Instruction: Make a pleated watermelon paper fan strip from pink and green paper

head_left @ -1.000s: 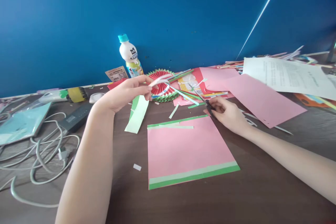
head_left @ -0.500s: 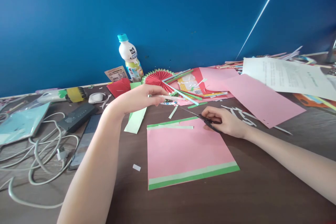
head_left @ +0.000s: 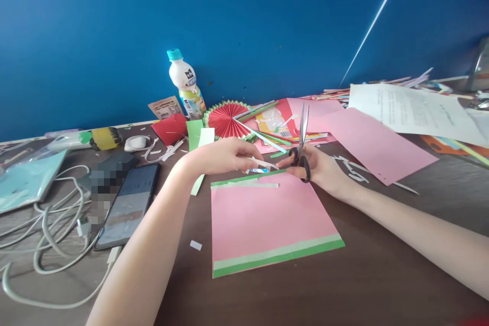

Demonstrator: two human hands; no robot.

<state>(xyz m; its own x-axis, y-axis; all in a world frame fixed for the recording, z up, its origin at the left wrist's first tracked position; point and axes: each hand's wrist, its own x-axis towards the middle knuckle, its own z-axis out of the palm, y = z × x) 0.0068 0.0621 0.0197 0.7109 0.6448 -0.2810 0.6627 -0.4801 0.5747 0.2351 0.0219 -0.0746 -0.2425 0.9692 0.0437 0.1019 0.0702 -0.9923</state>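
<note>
My left hand (head_left: 227, 155) is closed, pinching a narrow pale strip (head_left: 270, 165) that runs toward my other hand. My right hand (head_left: 319, 165) grips black-handled scissors (head_left: 304, 135), blades upward. Its thumb and finger come close to the strip's free end; whether they touch it I cannot tell. Just below both hands lies a pink sheet of paper (head_left: 267, 219) with light and dark green bands along its top and bottom edges. A loose pale green strip (head_left: 263, 185) rests near the top band. Partly behind the left hand is a small blue-and-white item (head_left: 260, 170).
Behind the hands are a red pleated paper fan (head_left: 229, 118), a bottle (head_left: 187, 84) and pink sheets (head_left: 382, 145). A phone (head_left: 130, 204), white cables (head_left: 46, 224) and a dark box lie left. Paper scraps (head_left: 357, 170) are at the right, under a blue wall.
The scissors have swung from pointing left to pointing up in my right hand. My left hand has moved toward me and right, bringing the strip near the right fingers.
</note>
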